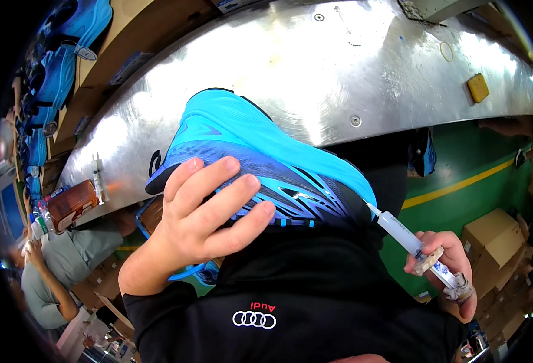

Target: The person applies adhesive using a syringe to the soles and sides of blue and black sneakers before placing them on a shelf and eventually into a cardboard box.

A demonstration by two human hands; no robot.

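Observation:
A blue running shoe (248,136) lies on its side across my front, partly over the metal table, its bright blue sole facing away from me. My left hand (203,215) grips its purple-blue upper, with the fingers spread over the side. At the shoe's right end, my right hand (451,254) is closed round a syringe (399,232) of pale liquid. The tip touches or nearly touches the seam between sole and upper. Pale, crusty residue coats the syringe's flange and plunger end.
On the metal table (290,60) are a yellow block (477,88), a rubber band (446,51), another syringe (98,178) and an amber bottle (72,204). More blue shoes (54,78) line the left. A person in grey (75,266) works there. Cardboard boxes (493,242) stand on the green floor at right.

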